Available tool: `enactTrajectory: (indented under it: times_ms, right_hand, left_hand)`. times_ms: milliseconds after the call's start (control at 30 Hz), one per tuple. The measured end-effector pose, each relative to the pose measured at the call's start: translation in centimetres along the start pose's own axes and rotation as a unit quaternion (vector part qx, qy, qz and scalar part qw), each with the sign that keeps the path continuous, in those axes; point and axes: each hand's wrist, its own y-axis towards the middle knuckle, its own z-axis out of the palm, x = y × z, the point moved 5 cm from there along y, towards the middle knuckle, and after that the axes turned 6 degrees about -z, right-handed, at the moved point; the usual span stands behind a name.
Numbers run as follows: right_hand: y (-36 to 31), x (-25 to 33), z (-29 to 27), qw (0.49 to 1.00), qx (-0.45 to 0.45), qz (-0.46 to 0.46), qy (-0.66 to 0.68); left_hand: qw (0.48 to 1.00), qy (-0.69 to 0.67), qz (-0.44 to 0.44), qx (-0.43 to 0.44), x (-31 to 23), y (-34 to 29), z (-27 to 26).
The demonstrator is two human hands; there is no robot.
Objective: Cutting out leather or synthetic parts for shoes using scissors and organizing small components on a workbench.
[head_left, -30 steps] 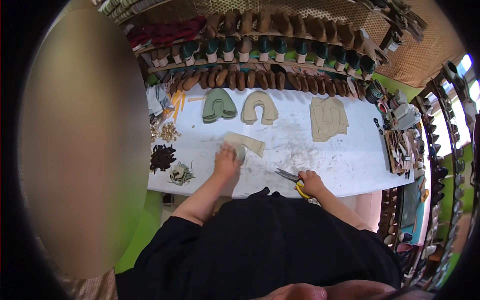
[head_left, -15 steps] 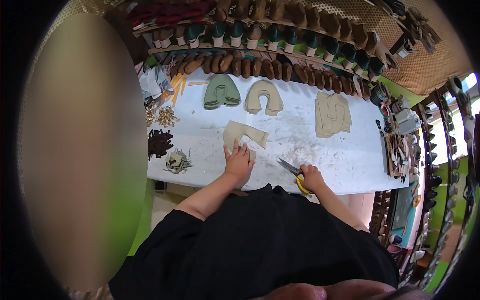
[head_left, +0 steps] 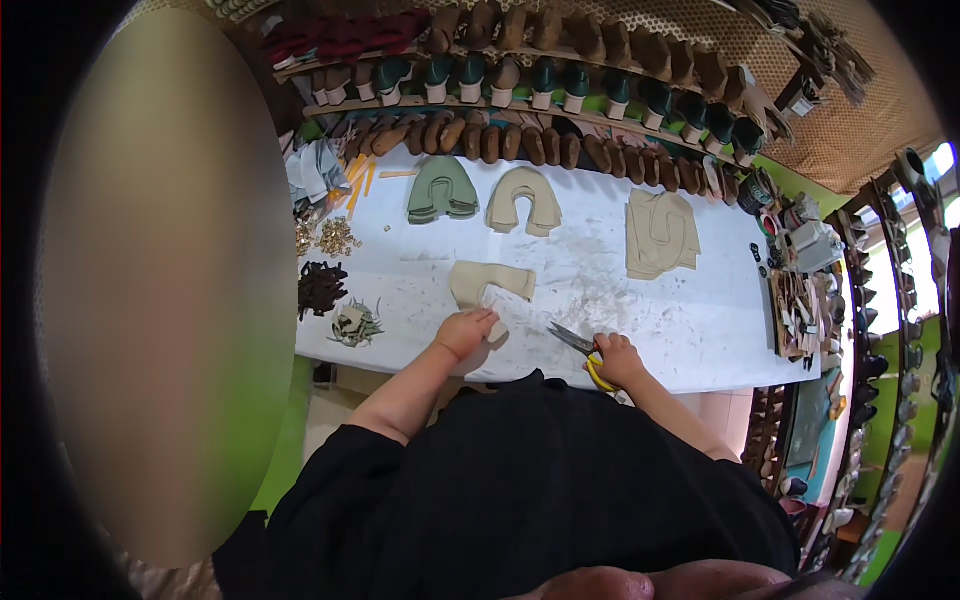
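A curved beige shoe-upper piece [head_left: 470, 282] of leather-like material lies on the white table, its bend toward the left. My left hand [head_left: 466, 334] is at its near end, thumb and fingers pinched together. Below those fingertips shows a rounded beige end [head_left: 497, 332]; whether it joins the curved piece is hidden by my hand. In my right hand [head_left: 619, 359] is a pair of scissors [head_left: 577, 342] with yellow handles. The fingers wrap the handles, and the slightly parted blades point left and away from me, apart from the beige material.
Stacks of green [head_left: 442, 190] and beige arched pieces [head_left: 525, 200] lie farther back, with another beige stack [head_left: 661, 235] to the right. At left are dark strips [head_left: 321, 288], green scraps [head_left: 356, 325] and gold-coloured bits [head_left: 338, 237]. Racks of shoe lasts [head_left: 545, 145] line the back.
My left hand has gone from lying spread on the beige piece to a pinch at its near end. The scissors and right hand have hardly moved.
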Motion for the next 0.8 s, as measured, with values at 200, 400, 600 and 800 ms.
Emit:
enactTrajectory:
  times_ms: [200,400,600,800]
  right_hand:
    - [0.0,-0.2,-0.1,1.000,0.008,-0.005,0.001]
    - [0.8,0.5,-1.3,0.998,0.049,0.010,0.036]
    - [2.3,2.5,0.6,0.966,0.133,-0.016,0.220]
    - [2.1,7.8,3.2,0.736,0.326,0.116,0.582]
  left_hand:
    - [0.998,0.056,0.015,-0.010,-0.3,-3.8,0.3]
    - [0.997,0.016,0.001,-0.072,-3.0,-3.6,-0.1]
    - [0.990,-0.095,-0.027,-0.099,-2.3,-3.8,0.2]
    - [0.989,-0.105,-0.013,-0.101,-2.3,-4.0,0.1]
